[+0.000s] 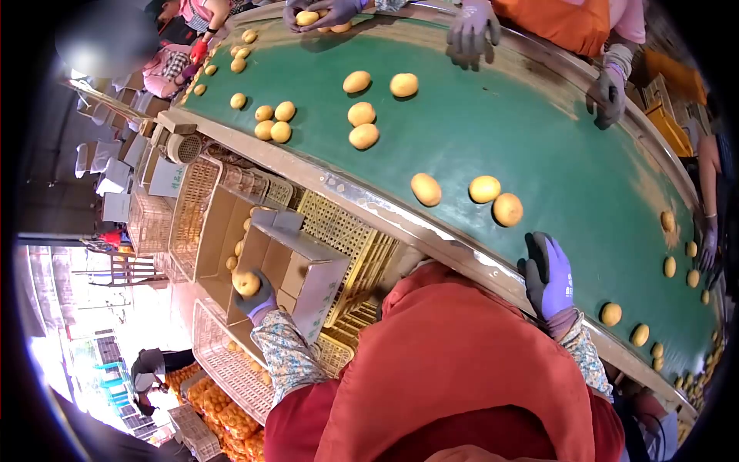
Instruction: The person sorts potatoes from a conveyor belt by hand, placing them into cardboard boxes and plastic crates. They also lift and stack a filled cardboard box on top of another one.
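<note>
My left hand [264, 299], in a purple and dark grey glove, is closed around a potato [246, 283] over an open cardboard box [218, 231]. Several potatoes lie inside that box. My right hand [549, 273], gloved the same way, rests at the near edge of the green conveyor belt [462, 115] with its fingers stretched out and nothing visible in it. Nearest to it on the belt is a potato [507, 209], beside another potato [484, 189]. A third potato [426, 189] lies further left. More potatoes are scattered along the belt.
A metal rail [369, 204] edges the belt. Below it stand a yellow plastic crate [339, 223], a second cardboard box [308, 269] and a pink basket [231, 346]. Co-workers' gloved hands [473, 31] reach over the far side. Net bags of potatoes [223, 408] lie lower left, near another person.
</note>
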Motion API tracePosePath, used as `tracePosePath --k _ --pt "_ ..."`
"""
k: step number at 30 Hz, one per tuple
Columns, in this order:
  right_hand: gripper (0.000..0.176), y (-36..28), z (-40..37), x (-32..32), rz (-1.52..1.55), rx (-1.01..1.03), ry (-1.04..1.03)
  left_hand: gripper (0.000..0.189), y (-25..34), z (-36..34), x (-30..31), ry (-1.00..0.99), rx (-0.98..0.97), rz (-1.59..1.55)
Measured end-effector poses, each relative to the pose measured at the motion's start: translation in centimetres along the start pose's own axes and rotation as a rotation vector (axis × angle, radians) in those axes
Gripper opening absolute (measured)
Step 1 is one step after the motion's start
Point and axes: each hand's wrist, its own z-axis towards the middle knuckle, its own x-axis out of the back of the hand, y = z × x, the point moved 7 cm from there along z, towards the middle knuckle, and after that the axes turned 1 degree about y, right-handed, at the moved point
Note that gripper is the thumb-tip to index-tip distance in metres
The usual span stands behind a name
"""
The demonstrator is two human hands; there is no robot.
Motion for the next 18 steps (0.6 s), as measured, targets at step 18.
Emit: tracePosePath --k 18 --pt "0.041 -3.7 -5.7 3.6 -0.073 0.192 0.188 0.047 -6.1 -38.7 -42.6 -1.788 -1.3 0.969"
